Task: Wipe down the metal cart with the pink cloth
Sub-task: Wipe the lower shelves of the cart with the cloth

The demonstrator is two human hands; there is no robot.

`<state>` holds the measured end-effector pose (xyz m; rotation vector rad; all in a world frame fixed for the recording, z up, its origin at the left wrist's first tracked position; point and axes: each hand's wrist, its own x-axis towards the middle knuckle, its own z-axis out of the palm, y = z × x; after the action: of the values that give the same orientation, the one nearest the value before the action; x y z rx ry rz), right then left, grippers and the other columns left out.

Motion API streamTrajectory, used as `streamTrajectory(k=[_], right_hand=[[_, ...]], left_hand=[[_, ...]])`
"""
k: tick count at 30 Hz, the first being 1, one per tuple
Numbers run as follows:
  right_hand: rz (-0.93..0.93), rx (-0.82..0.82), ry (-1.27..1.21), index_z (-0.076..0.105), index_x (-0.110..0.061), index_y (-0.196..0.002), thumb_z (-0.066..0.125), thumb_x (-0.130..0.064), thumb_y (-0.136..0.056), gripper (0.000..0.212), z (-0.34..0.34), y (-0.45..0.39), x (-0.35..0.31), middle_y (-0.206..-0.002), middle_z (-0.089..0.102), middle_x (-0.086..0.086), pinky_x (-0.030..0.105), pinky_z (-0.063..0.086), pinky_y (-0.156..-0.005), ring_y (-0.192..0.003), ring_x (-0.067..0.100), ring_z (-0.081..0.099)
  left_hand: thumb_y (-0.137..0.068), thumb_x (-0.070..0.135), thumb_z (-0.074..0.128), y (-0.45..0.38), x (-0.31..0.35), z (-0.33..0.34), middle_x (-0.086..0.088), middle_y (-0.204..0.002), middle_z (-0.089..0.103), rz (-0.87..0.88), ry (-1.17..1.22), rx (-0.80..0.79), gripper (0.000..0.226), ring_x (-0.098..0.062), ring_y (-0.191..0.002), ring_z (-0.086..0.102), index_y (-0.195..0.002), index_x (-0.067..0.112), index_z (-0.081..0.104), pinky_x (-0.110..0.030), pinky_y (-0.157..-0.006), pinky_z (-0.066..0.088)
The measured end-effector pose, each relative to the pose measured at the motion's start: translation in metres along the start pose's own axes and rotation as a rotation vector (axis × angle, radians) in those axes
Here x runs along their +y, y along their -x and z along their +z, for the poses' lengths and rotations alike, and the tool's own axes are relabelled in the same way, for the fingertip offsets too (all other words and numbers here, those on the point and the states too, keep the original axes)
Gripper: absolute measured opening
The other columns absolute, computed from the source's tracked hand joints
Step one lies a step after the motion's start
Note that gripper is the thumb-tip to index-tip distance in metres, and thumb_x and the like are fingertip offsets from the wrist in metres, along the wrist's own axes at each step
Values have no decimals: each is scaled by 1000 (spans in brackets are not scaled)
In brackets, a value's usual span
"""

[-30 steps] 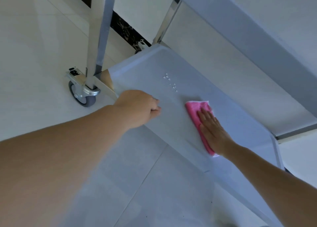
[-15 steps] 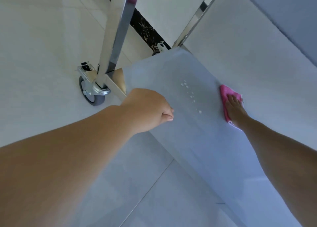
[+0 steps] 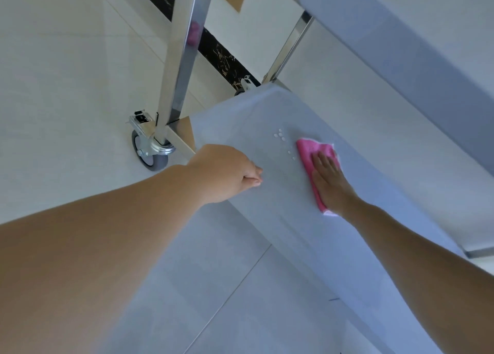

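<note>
The metal cart's lower shelf (image 3: 240, 118) is a pale grey tray seen from above. A folded pink cloth (image 3: 312, 153) lies flat on it. My right hand (image 3: 328, 180) presses on the cloth with straight fingers. My left hand (image 3: 227, 172) grips the shelf's near edge, fingers curled round the rim. Several white droplets (image 3: 280, 136) sit on the shelf just left of the cloth.
A shiny upright post (image 3: 184, 59) rises at the shelf's near left corner above a grey caster wheel (image 3: 145, 153). A second post (image 3: 288, 49) stands at the far corner. The upper shelf (image 3: 401, 54) overhangs at top right. Pale floor tiles (image 3: 66, 86) surround the cart.
My right hand has slid the cloth back from the shelf's far edge toward the middle, close beside the droplets. My left hand has stayed on the near rim.
</note>
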<state>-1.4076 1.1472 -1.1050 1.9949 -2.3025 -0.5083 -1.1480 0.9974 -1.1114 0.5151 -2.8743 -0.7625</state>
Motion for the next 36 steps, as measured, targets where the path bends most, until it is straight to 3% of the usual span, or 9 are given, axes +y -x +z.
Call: streamTrajectory(k=[2,5,10,15,19,23,27,32,36], right_hand=[[-72,82,-78,38,18,-128,7,-44,-97,75,-5,8,-28,-134,37,38,47,8,-116,-126,50,22],[81,116,-224,3,-10,-143,4,-43,-93,60,-7,18,-58,-155,12,15,23,-13,-114,-141,23,-3],[124,33,-252,-6,-15,-145,16,-28,-101,50,-11,30,-84,-157,-6,8,35,-9,-117,-143,20,-11],[134,-13,-300,-13,-24,-141,4,-44,-93,54,-16,44,-107,-156,-10,2,30,-14,-115,-141,14,-18],[148,-32,-288,-10,-22,-145,11,-37,-100,52,-15,42,-104,-157,-12,3,33,-12,-116,-142,17,-18],[112,-17,-298,-16,-28,-139,9,-40,-99,49,-15,44,-100,-154,-17,-4,23,-19,-110,-134,6,-28],[95,-6,-307,-16,-31,-137,5,-45,-96,49,-16,38,-92,-147,-21,-12,21,-18,-110,-133,2,-27],[154,-39,-281,-10,-22,-144,14,-34,-100,51,-16,15,-65,-154,-13,-4,30,-10,-117,-141,11,-17],[104,-62,-82,-3,-7,-145,25,-23,-101,55,-10,-10,-27,-155,-9,14,36,-11,-117,-143,27,-14]], left_hand=[[-96,41,40,1,1,-1,21,-129,57,11,-34,-31,29,-6,-123,49,-115,41,61,-36,-99,40],[-96,39,41,3,1,-6,16,-129,58,24,-53,-84,29,-11,-123,49,-118,38,60,-38,-100,39],[-92,34,53,3,5,-6,1,-128,59,-23,61,-9,36,-21,-117,52,-127,27,55,-29,-94,40],[-91,30,54,6,11,1,-6,-125,59,-33,96,14,43,-28,-112,54,-133,26,46,-38,-92,44],[-93,28,42,17,-11,-3,1,-117,60,-18,-121,125,26,-23,-109,52,-111,21,59,-41,-88,47],[-94,28,43,28,-27,-5,9,-127,60,-59,-127,144,26,-18,-119,52,-106,25,66,-41,-92,47],[-91,35,44,23,-26,-21,9,-101,66,-108,-141,75,24,-20,-107,59,-96,26,66,-42,-87,50],[-95,36,43,20,-33,-26,17,-118,62,-53,-160,2,26,-13,-112,54,-108,33,65,-31,-95,42],[-94,35,44,14,-35,-31,16,-86,57,-49,-176,29,22,-5,-87,49,-93,38,65,-28,-77,43]])
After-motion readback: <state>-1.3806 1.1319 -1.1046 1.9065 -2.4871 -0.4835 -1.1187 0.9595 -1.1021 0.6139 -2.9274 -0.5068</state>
